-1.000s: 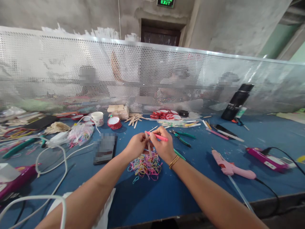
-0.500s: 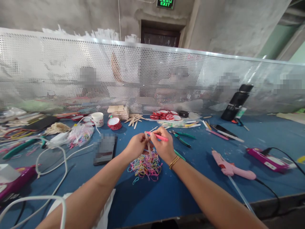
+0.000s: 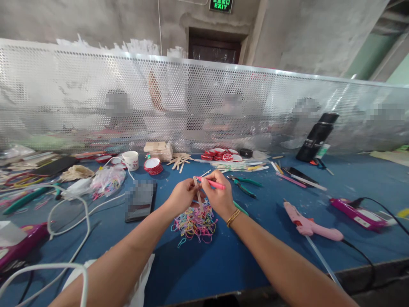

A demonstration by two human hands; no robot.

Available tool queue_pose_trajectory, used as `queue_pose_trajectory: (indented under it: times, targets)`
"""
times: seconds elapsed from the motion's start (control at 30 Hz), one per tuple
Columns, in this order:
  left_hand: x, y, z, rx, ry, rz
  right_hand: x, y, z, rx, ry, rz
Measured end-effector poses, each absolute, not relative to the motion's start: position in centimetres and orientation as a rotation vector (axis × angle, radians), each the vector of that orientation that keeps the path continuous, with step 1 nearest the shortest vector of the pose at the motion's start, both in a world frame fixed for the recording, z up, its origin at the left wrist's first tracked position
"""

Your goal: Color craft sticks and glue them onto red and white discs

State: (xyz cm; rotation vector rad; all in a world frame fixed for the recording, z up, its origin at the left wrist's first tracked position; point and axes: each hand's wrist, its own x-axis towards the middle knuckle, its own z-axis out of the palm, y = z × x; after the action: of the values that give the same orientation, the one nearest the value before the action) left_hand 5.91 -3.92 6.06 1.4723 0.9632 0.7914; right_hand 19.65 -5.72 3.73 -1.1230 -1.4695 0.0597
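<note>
In the head view my left hand (image 3: 184,195) pinches a flat wooden craft stick (image 3: 200,200), which slants down toward me. My right hand (image 3: 220,192) grips a pink pen (image 3: 213,183), its tip at the upper part of the stick. Whether the tip touches the wood I cannot tell. Just below both hands lies a loose heap of small coloured loops (image 3: 194,224), in pink, yellow, blue and purple. Green-handled pliers (image 3: 244,184) rest to the right of my right hand. A black phone-like device (image 3: 141,201) lies left of my left hand.
Rightward are a pink glue gun (image 3: 311,224), a purple power strip (image 3: 358,213) and a tilted black bottle (image 3: 318,138). White cables (image 3: 86,217) loop over the left side. Behind stand a paper cup (image 3: 130,160), red-rimmed discs (image 3: 153,166), wooden sticks (image 3: 180,160) and a perforated metal screen (image 3: 198,94).
Both hands keep nearly the same pose, with the pen still at the stick. The heap and tools have not moved. Only a slight shift of the camera shows.
</note>
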Motion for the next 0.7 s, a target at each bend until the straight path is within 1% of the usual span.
queue_pose_trajectory:
  times: [0.7]
  targets:
    - [5.83,-3.74,5.67,1.444,0.927,0.801,19.57,-5.62,3.44,-1.122,-1.471,0.076]
